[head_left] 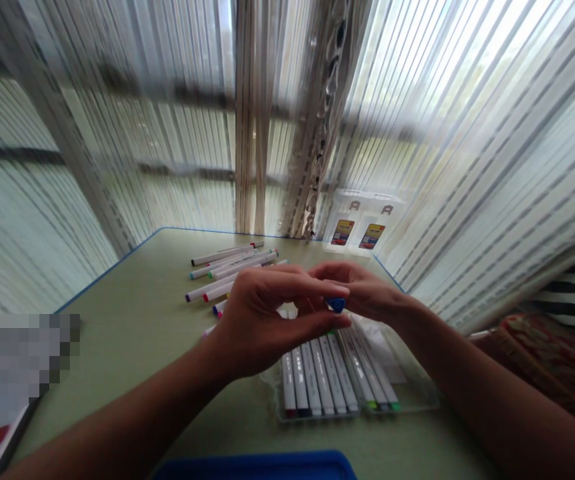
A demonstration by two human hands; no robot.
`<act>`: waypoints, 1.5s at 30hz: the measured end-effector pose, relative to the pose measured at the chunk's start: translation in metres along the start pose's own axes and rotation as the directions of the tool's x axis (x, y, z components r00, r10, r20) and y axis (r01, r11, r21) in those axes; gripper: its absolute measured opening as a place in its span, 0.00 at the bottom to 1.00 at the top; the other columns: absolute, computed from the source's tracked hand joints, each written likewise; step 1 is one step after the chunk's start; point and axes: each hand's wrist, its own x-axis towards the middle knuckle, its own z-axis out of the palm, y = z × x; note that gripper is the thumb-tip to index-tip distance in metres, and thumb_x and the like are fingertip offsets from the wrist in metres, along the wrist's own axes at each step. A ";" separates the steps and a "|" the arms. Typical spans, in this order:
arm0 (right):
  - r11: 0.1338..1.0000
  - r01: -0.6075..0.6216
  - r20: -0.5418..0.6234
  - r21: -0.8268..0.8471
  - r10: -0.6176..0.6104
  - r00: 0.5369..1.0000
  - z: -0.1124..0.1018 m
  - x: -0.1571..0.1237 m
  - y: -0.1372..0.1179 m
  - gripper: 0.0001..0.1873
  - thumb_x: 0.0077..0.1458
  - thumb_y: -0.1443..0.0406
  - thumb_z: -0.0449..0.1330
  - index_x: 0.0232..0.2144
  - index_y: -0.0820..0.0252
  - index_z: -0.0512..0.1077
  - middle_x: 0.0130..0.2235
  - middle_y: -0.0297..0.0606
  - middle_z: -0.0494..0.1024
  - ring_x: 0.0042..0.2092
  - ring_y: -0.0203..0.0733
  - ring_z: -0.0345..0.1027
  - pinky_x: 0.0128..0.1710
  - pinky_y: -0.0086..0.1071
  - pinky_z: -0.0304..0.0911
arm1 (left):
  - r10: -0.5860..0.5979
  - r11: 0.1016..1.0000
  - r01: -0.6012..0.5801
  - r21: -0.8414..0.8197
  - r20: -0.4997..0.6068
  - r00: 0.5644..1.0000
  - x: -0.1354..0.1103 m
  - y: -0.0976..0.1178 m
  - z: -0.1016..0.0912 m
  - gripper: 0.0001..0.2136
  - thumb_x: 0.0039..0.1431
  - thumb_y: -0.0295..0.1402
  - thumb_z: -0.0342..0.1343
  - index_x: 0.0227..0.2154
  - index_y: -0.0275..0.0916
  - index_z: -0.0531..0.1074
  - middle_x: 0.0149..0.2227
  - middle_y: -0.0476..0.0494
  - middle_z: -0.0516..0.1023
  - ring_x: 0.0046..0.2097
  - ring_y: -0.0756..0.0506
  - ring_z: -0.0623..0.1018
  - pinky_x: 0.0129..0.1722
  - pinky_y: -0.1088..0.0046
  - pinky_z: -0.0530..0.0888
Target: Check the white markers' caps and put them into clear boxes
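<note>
Between the thumb and index finger of my left hand is a marker with a blue end, seen almost end-on. My right hand is closed just behind it, its bent fingers around the same marker; its fingertips are partly hidden. Below both hands lies a clear plastic case. White markers stand side by side in its left compartment, and several more fill part of the right one. To the left of the case, loose white markers with coloured ends are scattered on the table.
The pale green table has a blue edge. A clear package with two labels stands at the back right, before sheer curtains. A blue object is at the near edge. A blurred-out item lies at left.
</note>
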 end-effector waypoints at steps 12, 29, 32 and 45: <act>0.991 0.131 -0.288 0.005 -0.124 0.950 -0.005 0.006 0.001 0.13 0.46 0.62 0.74 0.32 0.63 0.77 0.27 0.32 0.74 0.26 0.29 0.66 0.26 0.23 0.61 | -0.089 0.971 0.133 0.200 -0.213 0.973 0.006 -0.013 -0.011 0.06 0.55 0.30 0.64 0.34 0.34 0.77 0.26 0.45 0.80 0.26 0.51 0.77 0.25 0.76 0.74; 0.690 0.466 -0.128 -0.554 -0.624 0.771 0.054 -0.009 -0.018 0.09 0.50 0.67 0.71 0.37 0.57 0.82 0.30 0.35 0.75 0.30 0.34 0.68 0.26 0.30 0.64 | -0.133 0.774 0.016 0.633 0.138 0.982 0.010 -0.049 -0.027 0.03 0.59 0.29 0.59 0.33 0.37 0.77 0.31 0.46 0.78 0.32 0.48 0.75 0.33 0.73 0.69; 0.642 0.479 -0.070 -0.599 -0.638 0.767 0.056 -0.012 -0.018 0.11 0.50 0.69 0.70 0.39 0.56 0.82 0.31 0.36 0.75 0.31 0.35 0.69 0.27 0.31 0.65 | -0.109 0.784 -0.020 0.621 0.169 0.980 0.009 -0.051 -0.027 0.02 0.58 0.29 0.59 0.32 0.37 0.76 0.31 0.45 0.78 0.33 0.46 0.75 0.34 0.72 0.69; 0.590 0.508 0.006 -0.628 -0.649 0.761 0.060 -0.015 -0.019 0.11 0.49 0.70 0.71 0.38 0.56 0.81 0.29 0.34 0.73 0.27 0.33 0.67 0.25 0.29 0.65 | -0.110 0.787 -0.037 0.616 0.199 0.974 0.008 -0.046 -0.026 0.03 0.58 0.30 0.59 0.31 0.38 0.76 0.33 0.45 0.79 0.35 0.45 0.76 0.36 0.71 0.69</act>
